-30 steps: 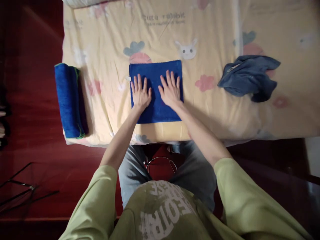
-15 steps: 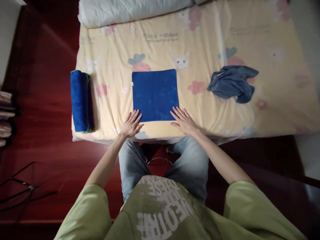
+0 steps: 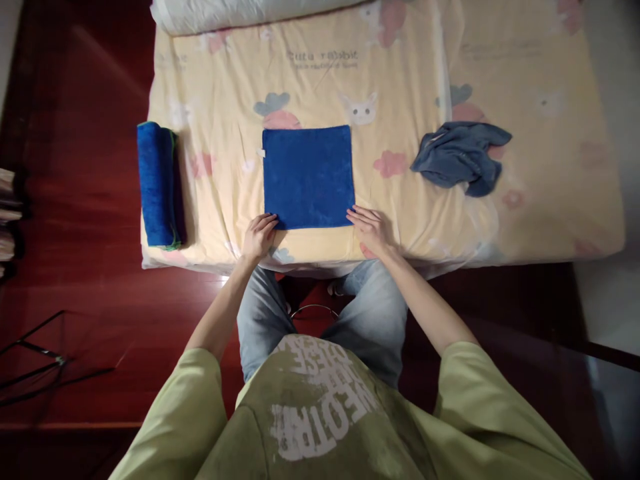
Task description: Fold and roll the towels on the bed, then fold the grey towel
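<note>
A blue cloth (image 3: 308,177) lies flat on the bed (image 3: 220,193), with a small white tag at its left edge. My left hand (image 3: 260,235) is closed at the cloth's near left corner, fingers drawn together on it. At the near right corner my right hand (image 3: 369,228) is closed too, its fingers together on the cloth's edge. The thumbs are mostly hidden beneath the hands.
A rolled blue towel (image 3: 159,185) with green edging lies at the bed's left side. To the right is a crumpled grey-blue garment (image 3: 461,159). A pale rolled quilt (image 3: 240,13) lies along the far edge. A black metal stand (image 3: 45,357) is on the floor at left.
Both hands have gone from spread flat on the cloth to fingers drawn together at its near corners. The whole view has shifted slightly.
</note>
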Tool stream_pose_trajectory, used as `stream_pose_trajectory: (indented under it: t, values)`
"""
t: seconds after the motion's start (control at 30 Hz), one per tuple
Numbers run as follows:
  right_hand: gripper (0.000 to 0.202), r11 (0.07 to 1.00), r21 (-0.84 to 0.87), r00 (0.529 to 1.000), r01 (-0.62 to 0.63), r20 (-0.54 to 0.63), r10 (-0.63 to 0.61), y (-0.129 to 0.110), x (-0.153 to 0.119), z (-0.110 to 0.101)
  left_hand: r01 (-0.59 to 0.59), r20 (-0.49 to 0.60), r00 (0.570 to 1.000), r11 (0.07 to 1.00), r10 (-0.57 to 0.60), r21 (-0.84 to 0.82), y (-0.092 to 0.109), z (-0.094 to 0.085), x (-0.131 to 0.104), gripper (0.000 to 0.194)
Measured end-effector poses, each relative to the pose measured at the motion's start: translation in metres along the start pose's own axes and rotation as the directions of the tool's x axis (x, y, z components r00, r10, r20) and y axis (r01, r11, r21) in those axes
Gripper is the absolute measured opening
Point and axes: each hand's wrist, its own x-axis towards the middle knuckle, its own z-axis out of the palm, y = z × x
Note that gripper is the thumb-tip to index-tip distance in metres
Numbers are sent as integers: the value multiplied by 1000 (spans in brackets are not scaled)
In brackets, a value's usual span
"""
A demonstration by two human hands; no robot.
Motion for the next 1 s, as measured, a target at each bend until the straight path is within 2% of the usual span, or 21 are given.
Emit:
stream_pose_trajectory:
  t: [0.1, 0.2, 0.27, 0.37, 0.47, 0.57, 0.7, 0.8, 0.87, 1.0]
  values:
    - [50, 999, 33, 1000, 29, 3, -29, 7, -13, -6, -43, 78, 996, 999, 45, -24, -3, -16, -10, 40]
    - [48, 991, 60, 992, 122, 36, -124, 9, -33, -13, -112, 163, 979, 990, 125, -85, -12, -25, -33, 40]
    - [45, 983, 66, 984, 170, 46, -173, 7, -44, -15, -124, 180, 973, 985, 144, -122, -16, -23, -48, 41]
    - [42, 983, 79, 985, 163, 45, -167, 2, -51, -17, -77, 111, 989, 985, 94, -152, -17, -12, -59, 40]
    - [39, 986, 147, 995, 78, 53, -87, -4, -48, -20, -1, 27, 1000, 983, 6, -185, -11, -6, -54, 37]
    - [33, 971, 220, 996, -89, 26, 85, -8, -40, -22, 106, -19, 994, 975, -111, -194, -5, -10, -40, 32]
    - [19, 893, 327, 943, -310, -10, 331, -6, -21, -19, 254, -15, 965, 950, -261, -179, -3, -16, -20, 31]
    - [30, 784, 452, 888, -425, 41, 457, 1, -6, -11, 322, -9, 944, 929, -329, -180, -7, -16, -7, 34]
    - [40, 731, 501, 866, -463, 78, 495, 6, 1, -6, 334, -4, 941, 927, -340, -172, -10, -14, 0, 31]
    - [49, 699, 522, 846, -489, 91, 525, 14, 9, 1, 360, 18, 932, 921, -361, -146, -12, -13, 8, 22]
